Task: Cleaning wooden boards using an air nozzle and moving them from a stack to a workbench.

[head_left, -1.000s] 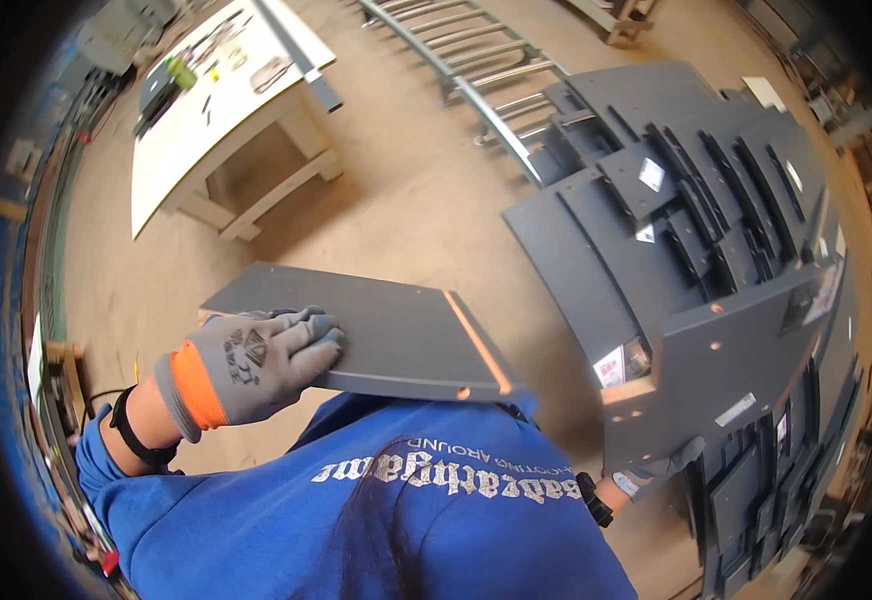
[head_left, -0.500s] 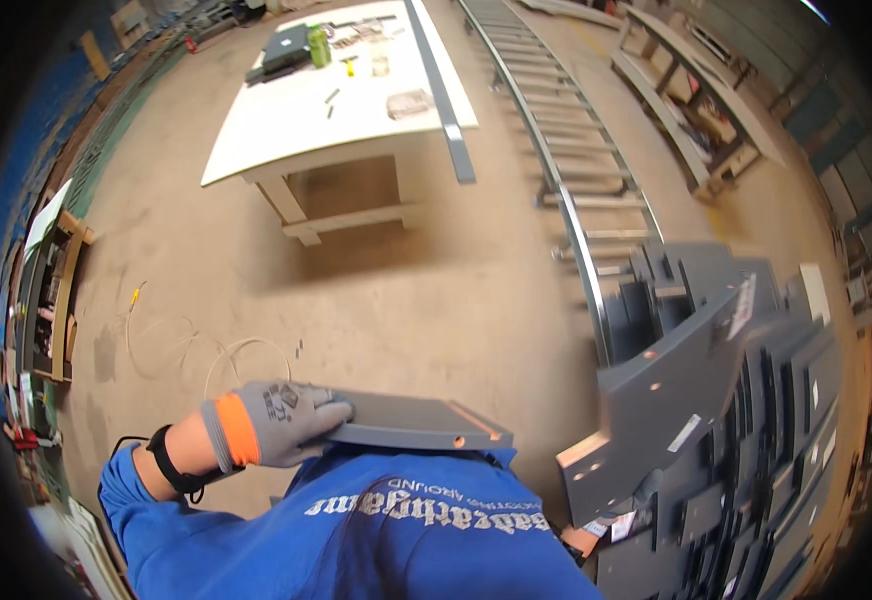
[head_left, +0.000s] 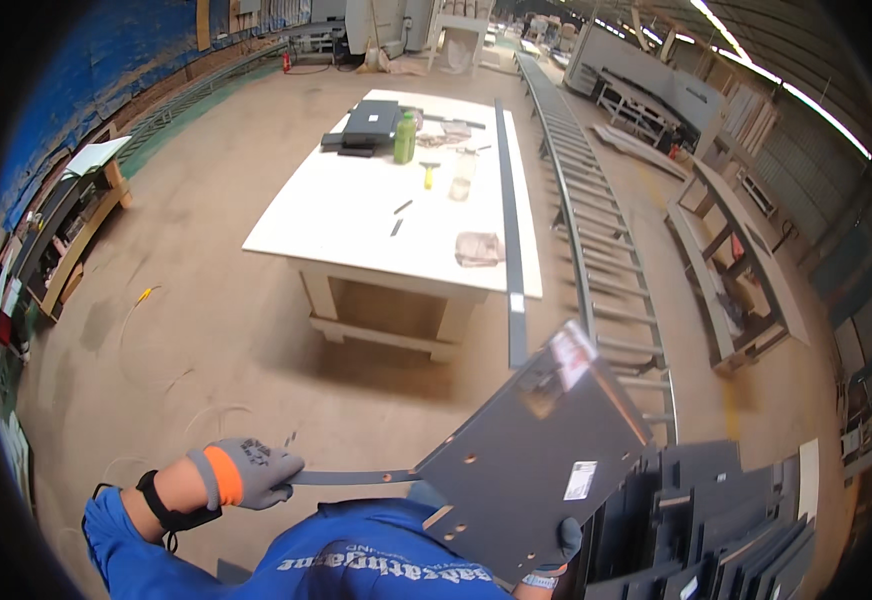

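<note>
My left hand [head_left: 254, 474], in a grey work glove with an orange cuff band, is closed on the end of a dark grey board [head_left: 354, 478], seen nearly edge-on in front of my waist. My right hand [head_left: 564, 543], also gloved, grips the lower edge of a larger dark grey panel [head_left: 531, 455], held tilted to the right of my body. Drilled holes and a white label [head_left: 580, 480] show on this panel's face. Its near part overlaps the right end of the first board, so I cannot tell whether they touch.
Ahead stands a white-topped table [head_left: 326, 215] with a green bottle [head_left: 405, 138], a dark case [head_left: 372, 120] and a long dark strip [head_left: 512, 230]. A roller conveyor [head_left: 606, 235] runs along its right. Dark panels [head_left: 701, 520] stand stacked at lower right. A cable [head_left: 131, 325] lies on the floor.
My view has lifted toward the table and hall beyond. The larger panel in my right hand has swung left, across my front and over the end of the left-hand board.
</note>
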A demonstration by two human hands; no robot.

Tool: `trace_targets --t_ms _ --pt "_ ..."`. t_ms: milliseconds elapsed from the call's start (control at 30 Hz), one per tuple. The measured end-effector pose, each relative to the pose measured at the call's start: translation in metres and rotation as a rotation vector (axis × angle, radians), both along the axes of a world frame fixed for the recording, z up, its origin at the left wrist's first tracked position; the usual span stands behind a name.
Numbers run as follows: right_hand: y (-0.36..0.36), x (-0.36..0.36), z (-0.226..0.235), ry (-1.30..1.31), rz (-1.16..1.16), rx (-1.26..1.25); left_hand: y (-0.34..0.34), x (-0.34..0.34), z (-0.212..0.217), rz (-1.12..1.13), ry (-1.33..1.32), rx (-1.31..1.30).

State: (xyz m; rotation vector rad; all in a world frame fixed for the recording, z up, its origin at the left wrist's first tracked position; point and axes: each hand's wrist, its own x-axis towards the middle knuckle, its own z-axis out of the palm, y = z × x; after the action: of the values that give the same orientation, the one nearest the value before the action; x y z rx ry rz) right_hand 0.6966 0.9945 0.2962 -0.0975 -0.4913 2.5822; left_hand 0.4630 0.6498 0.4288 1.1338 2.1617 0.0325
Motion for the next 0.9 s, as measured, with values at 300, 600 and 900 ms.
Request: trace_targets --t_ms 300,600,900 --pt "0.12 -0.17 0.012 -0.186 0.284 0.031 0.056 -0.127 0.027 0.437 0.06 0.082" --pt "0.123 -0.363 0.024 -0.156 0.319 0.077 0.035 -0.279 0.025 0.999 0.064 0.39" --pt "0.067 -0.499 -0.004 -0.314 0.091 0.07 0.011 -0.481 0.033 1.096 0.175 0.499"
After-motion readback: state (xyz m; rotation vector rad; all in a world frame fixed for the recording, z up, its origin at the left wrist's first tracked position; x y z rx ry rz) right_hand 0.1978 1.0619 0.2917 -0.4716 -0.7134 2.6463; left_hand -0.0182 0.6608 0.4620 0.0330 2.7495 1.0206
